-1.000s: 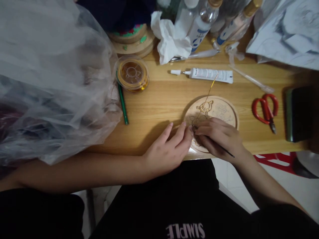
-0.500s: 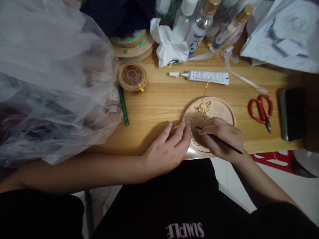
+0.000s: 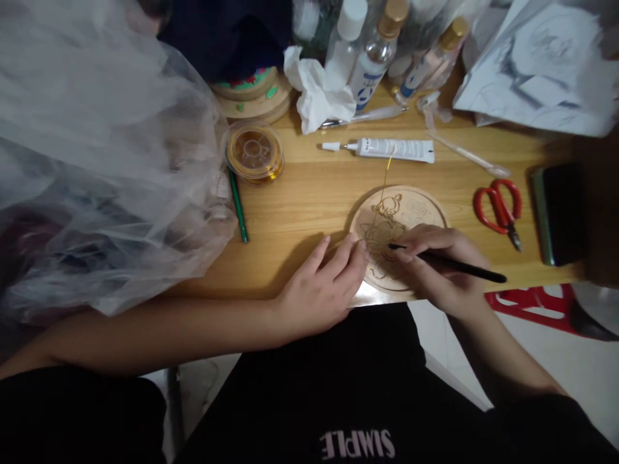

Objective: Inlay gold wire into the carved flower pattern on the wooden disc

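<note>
As you sit with your black shirt [image 3: 290, 393] against the table edge, the wooden disc [image 3: 363, 216] lies flat just in front of you, its lower rim by that edge. Your left hand [image 3: 323, 290] rests palm down at the disc's left side, fingers loosely fanned and the index fingertip at the rim; its thumb is hidden, so whether it pinches anything cannot be told. Your right hand [image 3: 440, 264], over the disc's lower right, pinches a slim black tool [image 3: 474, 269] between thumb and fingers, its dark tip above the drawn flower and its rounded end jutting past your palm.

A gold wire [image 3: 388, 166] stands up from the disc, slanting away from you, and a gold wire outline [image 3: 388, 205] sits on the disc's far part.

To the disc's right are red-handled nippers [image 3: 503, 212], then a dark phone-like slab [image 3: 560, 212]. Well left of it, a green pencil-like stick [image 3: 238, 206] lies beside a spool of gold wire [image 3: 254, 151], with a clear plastic bag [image 3: 111, 161] farther left. Beyond the disc lie a white glue tube [image 3: 418, 151] and a plastic dropper [image 3: 469, 151]; farther back come crumpled tissue [image 3: 319, 96], a gold-capped bottle [image 3: 370, 71] and, to the right, printed sheets [image 3: 536, 71].
</note>
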